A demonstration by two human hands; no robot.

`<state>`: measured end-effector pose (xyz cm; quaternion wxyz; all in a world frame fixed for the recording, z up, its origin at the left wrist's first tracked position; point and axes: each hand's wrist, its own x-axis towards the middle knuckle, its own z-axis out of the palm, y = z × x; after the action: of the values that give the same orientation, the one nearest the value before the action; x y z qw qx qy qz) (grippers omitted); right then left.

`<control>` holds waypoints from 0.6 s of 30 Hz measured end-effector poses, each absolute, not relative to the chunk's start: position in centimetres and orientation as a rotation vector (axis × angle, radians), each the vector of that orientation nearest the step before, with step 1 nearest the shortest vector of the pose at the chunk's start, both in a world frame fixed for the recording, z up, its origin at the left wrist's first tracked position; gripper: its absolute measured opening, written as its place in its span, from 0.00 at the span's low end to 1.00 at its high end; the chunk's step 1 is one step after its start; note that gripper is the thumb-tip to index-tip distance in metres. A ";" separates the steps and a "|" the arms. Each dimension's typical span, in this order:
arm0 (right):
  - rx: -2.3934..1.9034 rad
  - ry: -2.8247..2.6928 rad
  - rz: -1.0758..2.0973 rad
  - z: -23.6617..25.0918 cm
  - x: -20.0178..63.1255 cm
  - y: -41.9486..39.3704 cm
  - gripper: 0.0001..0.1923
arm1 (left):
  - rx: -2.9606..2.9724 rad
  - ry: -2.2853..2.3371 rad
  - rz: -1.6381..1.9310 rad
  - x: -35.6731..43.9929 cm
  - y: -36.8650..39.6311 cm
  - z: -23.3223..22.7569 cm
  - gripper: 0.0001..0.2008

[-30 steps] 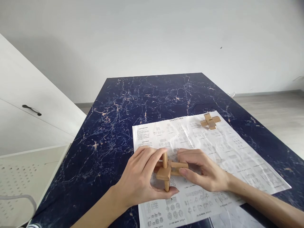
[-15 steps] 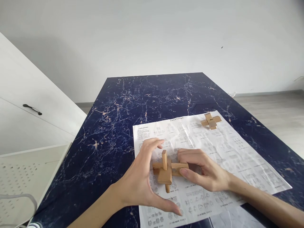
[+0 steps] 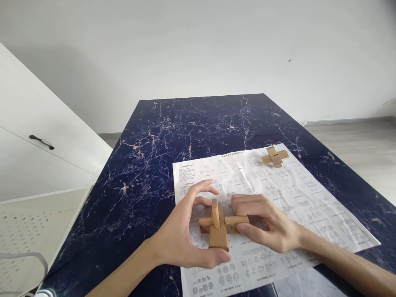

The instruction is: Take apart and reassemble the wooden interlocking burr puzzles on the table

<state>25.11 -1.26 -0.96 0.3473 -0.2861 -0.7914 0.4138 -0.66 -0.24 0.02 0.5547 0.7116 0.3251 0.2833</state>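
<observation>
A wooden interlocking burr puzzle (image 3: 218, 237) stands over the printed sheet (image 3: 213, 167), its bars crossing and one narrow bar pointing up. My right hand (image 3: 266, 220) pinches the right-hand bar, thumb on the near side and fingers curled behind. Around the broad middle block curves my left hand (image 3: 182, 231). Its thumb presses at the block's near end, while a bent finger reaches behind the far end. The index and middle fingertips are raised off the wood. Contact at the far end is partly hidden.
Another cross-shaped wooden puzzle (image 3: 274, 157) lies on the sheet's far right corner. Beneath is a dark blue marble-patterned table (image 3: 148, 165). A white cabinet (image 3: 46, 111) and a perforated pale chair seat (image 3: 27, 231) stand at the left. Beyond the table is a wall.
My left thumb and fingers have drawn in around the puzzle. The puzzle has tilted, its broad block now reaching lower towards me. My right hand keeps its pinch.
</observation>
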 end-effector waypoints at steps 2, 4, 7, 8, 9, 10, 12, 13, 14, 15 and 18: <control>-0.723 -2.040 1.097 -0.9 25.1 -1.3 0.22 | 1.675 0.768 0.682 -0.6 -0.2 -0.1 0.53; -0.706 -2.032 1.121 -0.9 25.1 -1.3 0.20 | 1.692 0.757 0.700 -0.7 -0.1 -0.4 0.54; -0.681 -2.038 1.148 -1.0 25.0 -1.2 0.18 | 1.725 0.740 0.725 -0.7 0.1 -0.8 0.56; -0.676 -2.043 1.150 -1.0 25.0 -1.2 0.18 | 1.731 0.738 0.734 -0.8 0.1 -0.9 0.56; -0.673 -2.047 1.148 -1.0 25.1 -1.2 0.17 | 1.735 0.737 0.747 -0.8 0.1 -1.0 0.55; -0.673 -2.053 1.144 -1.0 25.1 -1.3 0.17 | 1.738 0.734 0.762 -0.8 0.1 -1.0 0.55; -0.677 -2.063 1.135 -1.0 25.1 -1.3 0.16 | 1.744 0.719 0.799 -0.8 0.2 -1.0 0.53; -0.674 -2.065 1.134 -0.9 25.1 -1.3 0.16 | 1.743 0.714 0.814 -0.8 0.2 -0.9 0.52; -0.671 -2.065 1.135 -1.0 25.0 -1.3 0.16 | 1.738 0.712 0.826 -0.7 0.2 -0.8 0.51; -0.668 -2.065 1.137 -1.0 25.0 -1.4 0.15 | 1.729 0.714 0.838 -0.7 0.2 -0.7 0.50; -0.666 -2.055 1.137 -1.2 24.9 -1.4 0.17 | 1.692 0.728 0.878 -0.6 0.3 -0.4 0.48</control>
<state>24.95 -1.37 -1.21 0.3431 -0.2563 -0.7906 0.4376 -0.60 0.32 -0.37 0.5231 0.7067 0.3043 0.3667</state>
